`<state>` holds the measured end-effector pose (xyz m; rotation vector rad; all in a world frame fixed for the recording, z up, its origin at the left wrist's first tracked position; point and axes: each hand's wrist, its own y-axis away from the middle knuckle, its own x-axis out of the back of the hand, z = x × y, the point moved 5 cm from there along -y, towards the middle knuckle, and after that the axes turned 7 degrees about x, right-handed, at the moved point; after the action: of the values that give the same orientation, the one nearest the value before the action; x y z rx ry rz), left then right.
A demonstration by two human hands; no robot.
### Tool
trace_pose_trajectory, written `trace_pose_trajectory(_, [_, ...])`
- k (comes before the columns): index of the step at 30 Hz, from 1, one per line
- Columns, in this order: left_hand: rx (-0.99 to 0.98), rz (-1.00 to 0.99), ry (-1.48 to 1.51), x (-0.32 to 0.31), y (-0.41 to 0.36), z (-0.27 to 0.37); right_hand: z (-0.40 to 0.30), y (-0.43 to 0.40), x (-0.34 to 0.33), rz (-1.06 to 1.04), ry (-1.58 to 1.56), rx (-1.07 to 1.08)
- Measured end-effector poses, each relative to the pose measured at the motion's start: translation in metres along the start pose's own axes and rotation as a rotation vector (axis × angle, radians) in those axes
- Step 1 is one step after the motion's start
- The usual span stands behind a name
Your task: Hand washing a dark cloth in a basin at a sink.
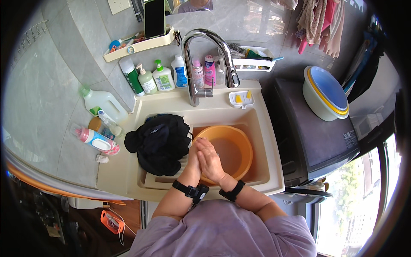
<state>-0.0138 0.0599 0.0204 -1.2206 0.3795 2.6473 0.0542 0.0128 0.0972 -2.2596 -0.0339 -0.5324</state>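
Observation:
My left hand (193, 158) and my right hand (209, 160) are pressed together, palm against palm, above the near left rim of an orange plastic basin (246, 154). Whether anything lies between the palms is hidden. Cloudy liquid shows inside the basin, which stands in the right part of a cream laundry sink (271, 175). Left of my hands, a heap of black cloth with some white lettering (160, 144) rests on a ribbed washboard (160, 181). A black strap is around each wrist.
A chrome faucet (194, 80) arches behind the basin. A soap dish (242, 104) with yellow pieces sits on the back ledge near several bottles (163, 77). More bottles (99, 141) stand at left. Stacked basins (324, 96) rest on a dark appliance (321, 138) at right.

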Motion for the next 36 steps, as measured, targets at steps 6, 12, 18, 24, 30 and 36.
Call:
trace_pose_trajectory(6, [0.353,0.273,0.021,-0.022,0.013,-0.016,0.048,-0.013,0.002,-0.158,-0.091,-0.323])
trace_pose_trajectory(12, [0.245,0.365,0.02,-0.014,0.009,-0.009,0.039,0.013,-0.002,0.069,-0.3,-0.464])
trace_pose_trajectory(18, [0.101,-0.259,0.228,0.046,-0.012,-0.021,-0.013,-0.005,0.003,-0.088,0.005,0.124])
trace_pose_trajectory(24, [0.189,0.289,0.011,-0.023,0.019,0.0,0.042,-0.004,-0.002,-0.012,-0.402,-0.36])
trace_pose_trajectory(30, [0.224,0.207,0.089,-0.006,0.008,-0.009,0.076,0.022,0.01,0.323,-0.96,-0.944])
trace_pose_trajectory(36, [0.058,0.314,0.065,-0.005,0.009,0.008,0.066,0.03,0.03,0.0,-0.727,-0.924])
